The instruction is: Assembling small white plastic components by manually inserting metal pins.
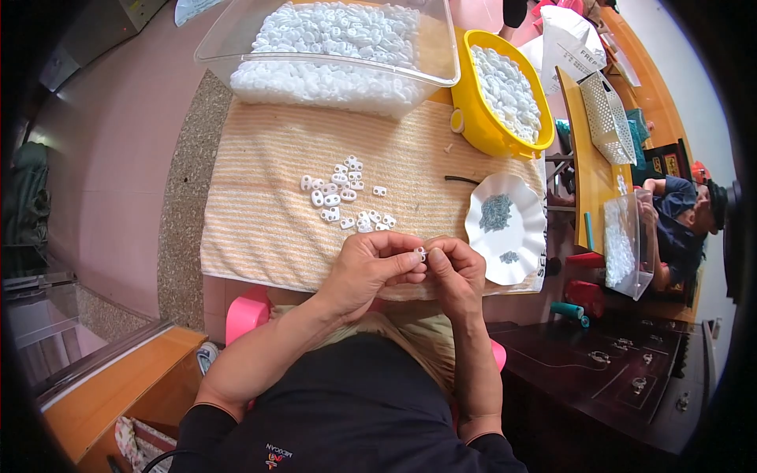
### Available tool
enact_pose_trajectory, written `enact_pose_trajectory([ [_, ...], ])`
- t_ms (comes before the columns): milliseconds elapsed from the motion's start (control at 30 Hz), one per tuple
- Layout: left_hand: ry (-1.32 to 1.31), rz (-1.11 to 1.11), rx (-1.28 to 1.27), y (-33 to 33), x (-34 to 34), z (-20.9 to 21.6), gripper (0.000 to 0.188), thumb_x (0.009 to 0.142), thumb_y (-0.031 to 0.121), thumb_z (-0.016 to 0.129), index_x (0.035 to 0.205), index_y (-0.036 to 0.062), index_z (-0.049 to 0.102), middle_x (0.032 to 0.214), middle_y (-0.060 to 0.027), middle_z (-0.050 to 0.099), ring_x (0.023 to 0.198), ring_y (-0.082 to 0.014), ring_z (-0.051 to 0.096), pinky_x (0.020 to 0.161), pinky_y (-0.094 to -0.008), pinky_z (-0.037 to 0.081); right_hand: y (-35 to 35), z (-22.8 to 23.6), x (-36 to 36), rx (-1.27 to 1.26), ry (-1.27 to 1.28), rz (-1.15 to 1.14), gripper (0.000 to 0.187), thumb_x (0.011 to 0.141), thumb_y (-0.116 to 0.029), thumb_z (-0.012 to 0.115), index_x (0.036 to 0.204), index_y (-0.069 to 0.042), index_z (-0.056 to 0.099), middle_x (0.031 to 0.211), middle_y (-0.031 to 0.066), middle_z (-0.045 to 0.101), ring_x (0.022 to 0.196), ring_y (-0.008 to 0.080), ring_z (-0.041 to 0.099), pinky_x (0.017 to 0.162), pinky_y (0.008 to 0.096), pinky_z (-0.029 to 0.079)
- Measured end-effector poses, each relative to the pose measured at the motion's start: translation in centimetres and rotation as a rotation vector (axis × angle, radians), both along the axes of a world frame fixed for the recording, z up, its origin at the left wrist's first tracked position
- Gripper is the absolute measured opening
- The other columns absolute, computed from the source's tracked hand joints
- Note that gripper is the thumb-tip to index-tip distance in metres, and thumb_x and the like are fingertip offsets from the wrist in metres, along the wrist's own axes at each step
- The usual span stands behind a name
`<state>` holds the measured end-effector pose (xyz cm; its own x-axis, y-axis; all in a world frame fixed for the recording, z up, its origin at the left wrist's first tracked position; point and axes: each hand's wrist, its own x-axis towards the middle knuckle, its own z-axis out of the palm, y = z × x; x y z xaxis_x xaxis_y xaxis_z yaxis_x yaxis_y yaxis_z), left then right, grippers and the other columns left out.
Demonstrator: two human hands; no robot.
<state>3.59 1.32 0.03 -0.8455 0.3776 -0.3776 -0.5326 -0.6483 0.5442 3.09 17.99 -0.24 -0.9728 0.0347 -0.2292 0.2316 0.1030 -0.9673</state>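
Close together above the near edge of a striped cloth (pixel 260 189), my left hand (pixel 369 270) and my right hand (pixel 457 272) meet. Their thumbs and fingertips pinch one small white two-holed plastic piece (pixel 421 254) between them, partly covered by the fingers. Just beyond my left hand lies a loose group of similar white two-holed pieces (pixel 339 188) on the cloth. To the right of my right hand, a white scalloped plate (pixel 530 229) holds a larger and a smaller heap of tiny grey parts, too small to name.
A clear plastic bin (pixel 331 67) of white pieces stands at the far edge, beside a yellow tub (pixel 465 98) of white pieces. A thin black stick (pixel 461 180) lies near the plate. At right, another person (pixel 680 217) sits by a clear box (pixel 645 264) and a perforated basket (pixel 605 118).
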Motion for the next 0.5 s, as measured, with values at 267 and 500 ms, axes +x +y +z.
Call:
enact_pose_trajectory([
  [267, 0.001, 0.013, -0.055, 0.13, 0.11, -0.07, 0.02, 0.086, 0.002, 0.064, 0.105, -0.0054, 0.062, 0.092, -0.0093, 0.066, 0.077, -0.0126, 0.065, 0.073, -0.0239, 0.056, 0.53, -0.17, 0.22, 0.145, 0.136, 0.11, 0.009, 0.086, -0.007, 0.059, 0.086, 0.002, 0.064, 0.083, 0.0048, 0.065, 0.076, 0.0103, 0.059, 0.07, 0.0227, 0.047],
  [500, 0.096, 0.054, -0.167, 0.51, 0.39, -0.38, 0.019, 0.087, 0.002, 0.064, 0.104, -0.0065, 0.062, 0.091, -0.0096, 0.066, 0.077, -0.0124, 0.064, 0.072, -0.0228, 0.055, 0.34, -0.02, 0.34, 0.268, 0.374, 0.205, 0.01, 0.084, -0.005, 0.059, 0.091, 0.0, 0.064, 0.084, 0.0116, 0.063, 0.078, 0.0226, 0.062, 0.071, 0.0303, 0.049],
])
